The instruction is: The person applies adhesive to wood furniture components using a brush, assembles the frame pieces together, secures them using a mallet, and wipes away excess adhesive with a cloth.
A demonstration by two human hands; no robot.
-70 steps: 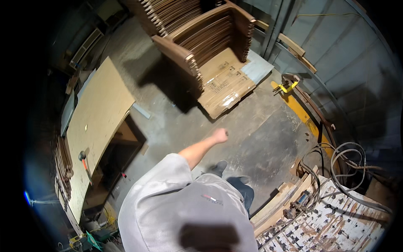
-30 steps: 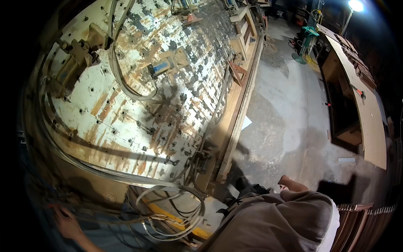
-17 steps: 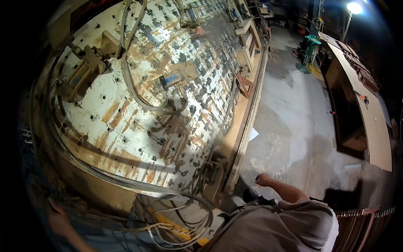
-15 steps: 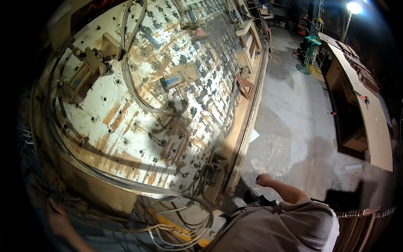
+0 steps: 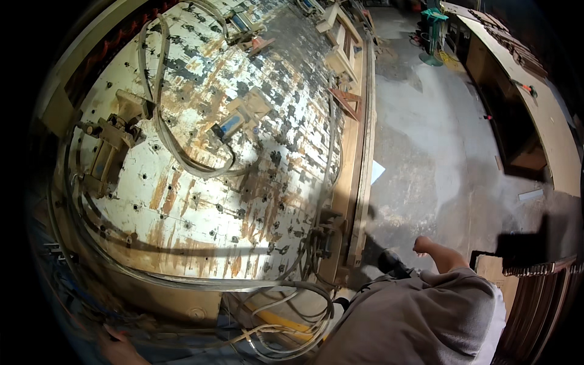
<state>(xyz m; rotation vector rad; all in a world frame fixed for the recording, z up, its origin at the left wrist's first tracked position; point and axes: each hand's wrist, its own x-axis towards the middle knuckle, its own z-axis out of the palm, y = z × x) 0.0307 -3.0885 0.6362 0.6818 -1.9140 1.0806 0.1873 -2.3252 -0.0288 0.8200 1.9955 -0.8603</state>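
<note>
My right hand [image 5: 421, 246] hangs over the concrete floor beside my body. Its fingers are curled in, and nothing shows in them. At the dim lower left, my left hand [image 5: 118, 347] is near the hoses [image 5: 164, 281] running along the table's near edge. Its thumb stands off from the hand, and no held thing shows; the other fingers are partly hidden. Before me lies a large worn white tabletop [image 5: 201, 228] full of small holes. On it sit a clamp with a blue cylinder [image 5: 231, 125] and another clamp [image 5: 109, 152] at the left.
A wooden rail [image 5: 359, 210] edges the table's right side. Looped hoses [image 5: 319, 331] hang at the near corner. To the right are the concrete floor [image 5: 426, 140], a long workbench [image 5: 550, 131] and stacked brown panels [image 5: 541, 310]. A green stand [image 5: 433, 36] is farther off.
The view has shifted, with the table now farther left and the workbench nearer the right rim. My right hand shows farther right and higher; my left shows lower and farther right.
</note>
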